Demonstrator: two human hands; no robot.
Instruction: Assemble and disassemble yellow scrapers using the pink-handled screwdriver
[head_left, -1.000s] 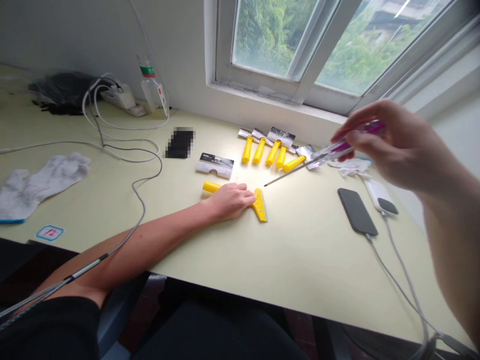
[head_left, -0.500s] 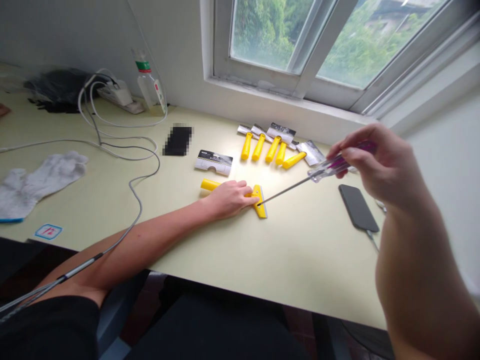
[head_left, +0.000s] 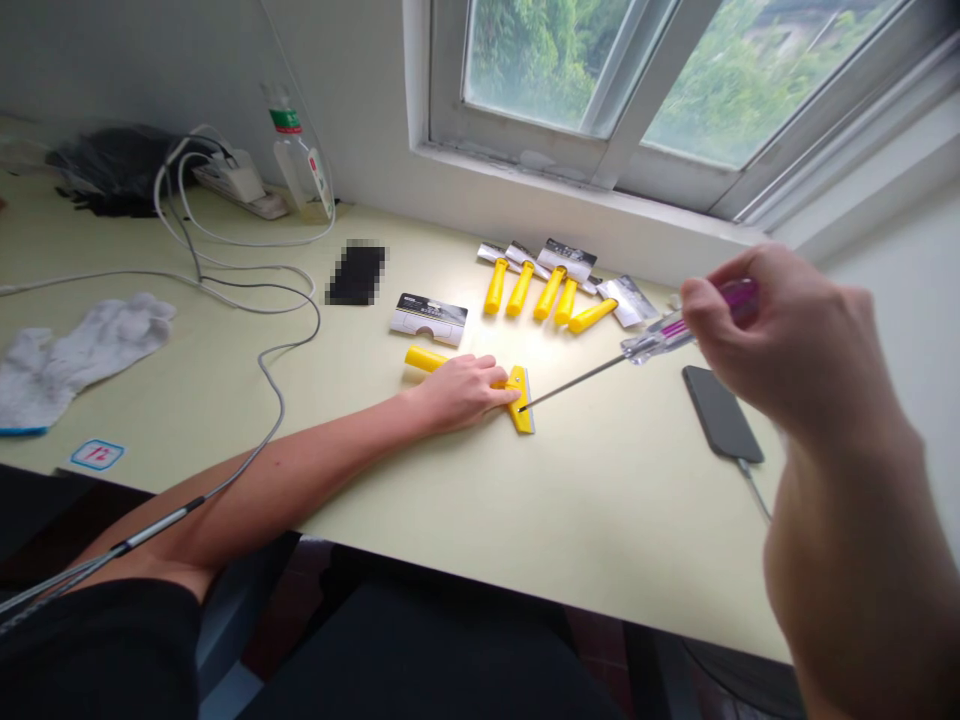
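A yellow scraper [head_left: 518, 387] with a thin metal blade along its right edge lies on the table, its round handle pointing left. My left hand [head_left: 466, 391] is closed over the scraper's neck and presses it to the tabletop; part of the handle is hidden under it. My right hand [head_left: 780, 335] grips the clear and purple handle of a screwdriver [head_left: 585, 380]. The screwdriver slants down to the left, its tip at the lower screw spot on the scraper's head. Just behind the scraper lies a black and white packaging card [head_left: 429, 320].
Several yellow-handled scrapers in packaging [head_left: 551, 290] lie below the window. A phone [head_left: 721, 412] with a cable rests near my right wrist. A white glove [head_left: 82, 355], a bottle [head_left: 300, 170], a power strip [head_left: 240, 185] and loose cables occupy the left side.
My right hand has turned on the screwdriver handle, its knuckles now facing more upward. The tip stays at the scraper's head, and my left hand stays in place.
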